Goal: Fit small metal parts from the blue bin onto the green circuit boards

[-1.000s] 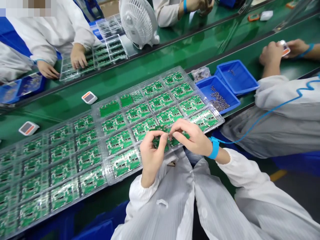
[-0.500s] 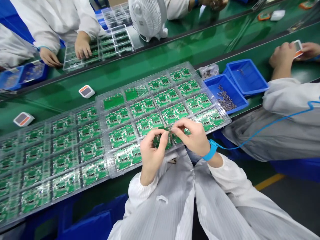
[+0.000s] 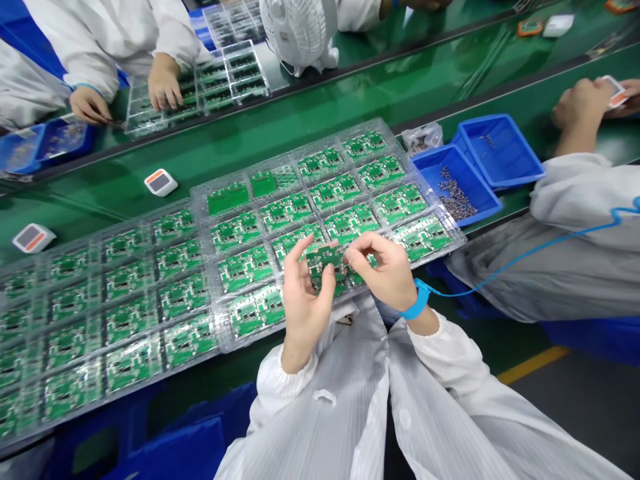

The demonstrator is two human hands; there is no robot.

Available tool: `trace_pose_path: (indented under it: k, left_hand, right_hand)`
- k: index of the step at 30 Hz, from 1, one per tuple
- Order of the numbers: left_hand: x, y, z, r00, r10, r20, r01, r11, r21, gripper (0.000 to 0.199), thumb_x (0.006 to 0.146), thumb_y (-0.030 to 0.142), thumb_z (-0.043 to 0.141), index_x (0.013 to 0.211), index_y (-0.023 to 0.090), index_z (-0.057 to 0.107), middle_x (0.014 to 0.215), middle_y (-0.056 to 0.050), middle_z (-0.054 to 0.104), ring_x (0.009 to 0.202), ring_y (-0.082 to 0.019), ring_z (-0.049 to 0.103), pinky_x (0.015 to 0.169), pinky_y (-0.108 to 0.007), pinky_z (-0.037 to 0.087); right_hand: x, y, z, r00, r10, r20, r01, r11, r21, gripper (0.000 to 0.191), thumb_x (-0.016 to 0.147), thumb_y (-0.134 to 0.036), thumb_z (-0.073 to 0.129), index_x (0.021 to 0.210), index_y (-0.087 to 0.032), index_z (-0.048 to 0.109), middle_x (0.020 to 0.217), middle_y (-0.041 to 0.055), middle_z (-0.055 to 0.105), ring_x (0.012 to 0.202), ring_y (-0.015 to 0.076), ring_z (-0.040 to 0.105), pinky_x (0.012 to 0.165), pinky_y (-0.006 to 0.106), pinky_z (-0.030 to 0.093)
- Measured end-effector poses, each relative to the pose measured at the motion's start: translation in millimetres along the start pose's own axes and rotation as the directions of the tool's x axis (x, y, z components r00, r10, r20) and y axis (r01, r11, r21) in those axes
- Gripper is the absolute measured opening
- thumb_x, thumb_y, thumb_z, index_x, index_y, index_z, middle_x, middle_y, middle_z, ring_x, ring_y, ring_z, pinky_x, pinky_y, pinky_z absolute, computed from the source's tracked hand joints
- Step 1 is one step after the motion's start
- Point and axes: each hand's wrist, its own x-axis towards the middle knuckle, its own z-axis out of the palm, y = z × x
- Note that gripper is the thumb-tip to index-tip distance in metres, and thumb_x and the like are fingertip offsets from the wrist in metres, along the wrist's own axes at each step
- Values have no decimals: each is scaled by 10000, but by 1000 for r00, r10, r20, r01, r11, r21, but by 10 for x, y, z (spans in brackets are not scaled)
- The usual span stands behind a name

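Observation:
My left hand (image 3: 306,303) holds a green circuit board (image 3: 325,261) by its edges, thumb on the near side and fingers at the left and far side. The board's face with small dark chips is turned up towards me. At its right edge, the thumb and index finger of my right hand (image 3: 384,270) are pinched together; whatever is between them is too small to make out. A blue wrist strap (image 3: 417,300) circles my right wrist. Beneath both hands lies a clear plastic tray (image 3: 220,327) with rows of green circuit boards (image 3: 245,268).
A second tray of boards (image 3: 127,320) adjoins on the left. Blue bins (image 3: 483,210), one with many small metal parts, stand at the right. Two white-orange timers (image 3: 161,181) lie on the green belt. Co-workers' hands (image 3: 165,87) are across the line and at right. A white fan (image 3: 300,33) stands opposite.
The circuit board has tilted so its face shows more. My left fingers have lifted and spread around it. My right hand stays pinched at the board's right edge.

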Motion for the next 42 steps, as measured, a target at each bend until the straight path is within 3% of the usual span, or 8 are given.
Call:
trace_pose_path:
  k: [7,11,15,18,20,25,34,42]
  left_hand:
    - [5,54,-36,1000,-9,17,8,999,45,418,1105,460,742,1470,268,678,1114,-39,706,656,-98,492,605,-263,510]
    - [-4,73,-9,1000,-11,11,11,998,60,467,1115,524,725,1496,259,671,900,28,567,578,-70,283,479,-241,284]
    - [-24,83,17,1000,7,3,-7,998,55,484,1115,559,716,1493,260,668,834,57,482,556,-58,263,462,-237,246]
    - [-50,77,40,999,34,-2,-34,998,47,446,1126,517,713,1485,257,666,943,23,624,543,-43,292,454,-229,277]
    - [-75,63,59,998,63,5,-63,997,36,421,1136,471,704,1496,258,653,1200,-50,737,573,-40,415,474,-219,362]
    - [-128,36,100,993,121,15,-121,993,1,427,1147,352,689,1559,279,605,1545,-127,696,986,-146,775,685,-217,604]
    - [-115,80,125,991,136,17,-135,989,-52,428,1159,294,660,1581,288,590,1566,-125,710,1411,-260,763,1115,-365,697]
    - [-146,30,126,984,167,57,-157,976,-150,499,1143,199,670,1620,306,568,1578,-103,724,1448,-239,751,1145,-324,690]
  right_hand:
    - [28,31,-40,981,181,76,-193,956,221,456,1061,-657,748,924,-228,679,807,20,745,717,167,732,652,304,601]
    - [8,13,-11,992,124,8,-125,990,72,376,1098,-534,716,878,-233,670,794,27,745,698,164,683,639,311,572]
    - [-16,19,23,998,40,-41,-43,997,-64,302,1109,-389,673,850,-240,632,760,11,714,638,145,619,622,310,534]
    - [-23,16,33,997,-23,-71,12,990,-139,262,1112,-313,650,862,-242,619,758,2,691,615,134,578,612,310,500]
    - [-28,8,37,994,-72,-85,54,980,-192,251,1109,-281,649,865,-244,604,755,-2,672,628,136,574,620,313,485]
    - [-42,-7,51,984,-155,-90,121,944,-308,264,1117,-266,626,861,-253,559,765,4,648,670,156,571,653,330,478]
    - [-53,19,53,966,-250,-65,212,910,-355,238,1151,-240,614,919,-253,563,797,7,636,704,163,596,661,327,479]
    - [-36,88,66,939,-342,-39,301,870,-390,222,1146,-188,622,942,-246,558,800,-4,620,717,161,591,667,329,460]
